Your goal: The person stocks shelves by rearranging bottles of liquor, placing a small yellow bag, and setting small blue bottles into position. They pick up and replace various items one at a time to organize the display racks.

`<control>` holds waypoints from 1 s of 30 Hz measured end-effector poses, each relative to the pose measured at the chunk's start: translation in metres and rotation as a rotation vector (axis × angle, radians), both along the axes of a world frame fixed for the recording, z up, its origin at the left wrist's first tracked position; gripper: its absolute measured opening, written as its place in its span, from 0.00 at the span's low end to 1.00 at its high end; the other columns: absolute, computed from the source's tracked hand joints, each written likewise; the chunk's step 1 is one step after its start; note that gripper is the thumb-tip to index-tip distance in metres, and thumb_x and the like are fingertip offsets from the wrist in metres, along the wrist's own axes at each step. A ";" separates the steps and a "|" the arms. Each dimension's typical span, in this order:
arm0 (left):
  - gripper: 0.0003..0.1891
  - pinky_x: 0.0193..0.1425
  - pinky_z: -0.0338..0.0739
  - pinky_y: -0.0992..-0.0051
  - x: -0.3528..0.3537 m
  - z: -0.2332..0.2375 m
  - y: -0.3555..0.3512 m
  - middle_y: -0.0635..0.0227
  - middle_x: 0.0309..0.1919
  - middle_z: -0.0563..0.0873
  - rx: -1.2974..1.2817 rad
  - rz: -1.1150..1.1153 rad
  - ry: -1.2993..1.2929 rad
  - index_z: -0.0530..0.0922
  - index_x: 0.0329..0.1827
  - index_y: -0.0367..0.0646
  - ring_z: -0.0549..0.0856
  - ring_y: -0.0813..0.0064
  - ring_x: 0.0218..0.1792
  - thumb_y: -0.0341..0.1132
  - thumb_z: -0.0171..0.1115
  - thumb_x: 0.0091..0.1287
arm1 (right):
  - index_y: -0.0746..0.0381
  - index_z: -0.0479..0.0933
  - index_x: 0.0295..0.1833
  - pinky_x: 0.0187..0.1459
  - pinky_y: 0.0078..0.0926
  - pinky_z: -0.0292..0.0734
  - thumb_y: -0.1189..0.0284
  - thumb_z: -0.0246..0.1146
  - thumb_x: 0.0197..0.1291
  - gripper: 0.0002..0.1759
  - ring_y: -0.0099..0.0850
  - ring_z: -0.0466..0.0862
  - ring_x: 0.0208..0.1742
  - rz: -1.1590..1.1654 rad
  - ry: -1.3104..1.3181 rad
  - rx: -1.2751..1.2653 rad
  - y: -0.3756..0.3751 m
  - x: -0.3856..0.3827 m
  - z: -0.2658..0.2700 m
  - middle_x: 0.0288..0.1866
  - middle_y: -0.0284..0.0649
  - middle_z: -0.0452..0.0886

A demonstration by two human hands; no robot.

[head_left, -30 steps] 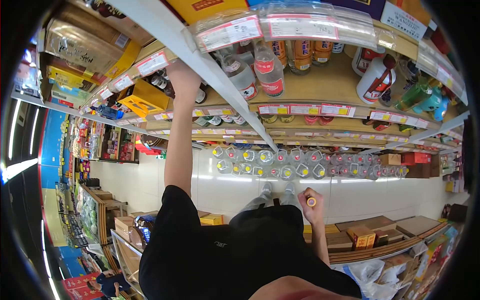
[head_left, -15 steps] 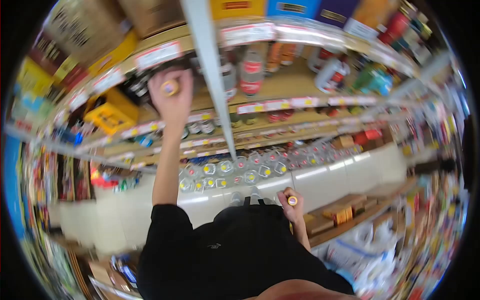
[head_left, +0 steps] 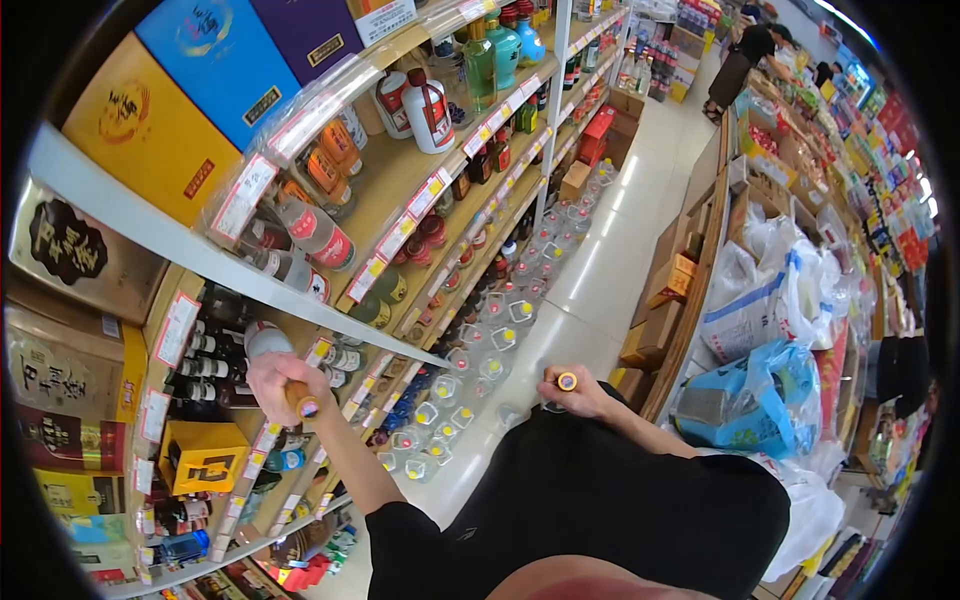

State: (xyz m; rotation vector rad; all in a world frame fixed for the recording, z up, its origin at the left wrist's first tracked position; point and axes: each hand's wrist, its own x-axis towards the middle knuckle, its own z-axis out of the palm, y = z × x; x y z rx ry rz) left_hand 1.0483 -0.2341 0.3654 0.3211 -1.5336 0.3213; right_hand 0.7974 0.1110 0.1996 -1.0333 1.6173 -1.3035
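Observation:
My left hand (head_left: 275,390) is closed around a bottle at the shelf's edge. The bottle's gold-brown neck (head_left: 301,398) points up at me, with a purple-and-white mark on its cap; most of its body is hidden. Just beyond those fingers, a rounded pale shape (head_left: 267,338) shows beside dark bottles (head_left: 205,367). My right hand (head_left: 585,390), low by my body over the aisle, grips a second bottle with a similar gold cap (head_left: 567,381). The rest of that bottle is hidden by the hand and my black shirt.
A white shelf post (head_left: 230,268) runs slantwise past my left hand. Clear plastic jugs (head_left: 490,335) with coloured caps line the floor. A wooden ledge (head_left: 690,300) with cartons and plastic bags (head_left: 775,290) flanks my right. A person (head_left: 752,55) stands far down the aisle.
My view has swung right along the aisle. My left hand has drawn back from inside the shelf toward its front edge, still holding its bottle. The right hand keeps its bottle.

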 end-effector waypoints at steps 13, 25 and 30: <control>0.17 0.27 0.73 0.58 -0.123 0.061 0.102 0.58 0.20 0.77 -0.041 0.264 -0.120 0.73 0.25 0.38 0.79 0.54 0.21 0.26 0.58 0.78 | 0.63 0.76 0.33 0.32 0.31 0.70 0.67 0.71 0.75 0.17 0.21 0.72 0.29 0.108 -0.257 -0.025 0.008 -0.135 -0.047 0.24 0.32 0.74; 0.13 0.30 0.79 0.61 -0.424 0.078 0.133 0.63 0.22 0.82 -0.214 -0.230 -0.280 0.74 0.33 0.43 0.83 0.60 0.22 0.34 0.70 0.72 | 0.63 0.74 0.30 0.32 0.31 0.71 0.68 0.73 0.71 0.19 0.23 0.73 0.28 -0.234 0.006 -0.151 0.073 -0.384 -0.039 0.23 0.35 0.75; 0.11 0.33 0.83 0.58 -0.538 0.065 0.130 0.61 0.24 0.86 -0.165 -0.355 -0.238 0.81 0.27 0.42 0.87 0.60 0.24 0.32 0.73 0.66 | 0.64 0.74 0.31 0.32 0.32 0.69 0.68 0.72 0.70 0.18 0.27 0.72 0.27 -0.425 0.099 -0.110 0.096 -0.444 -0.044 0.23 0.36 0.74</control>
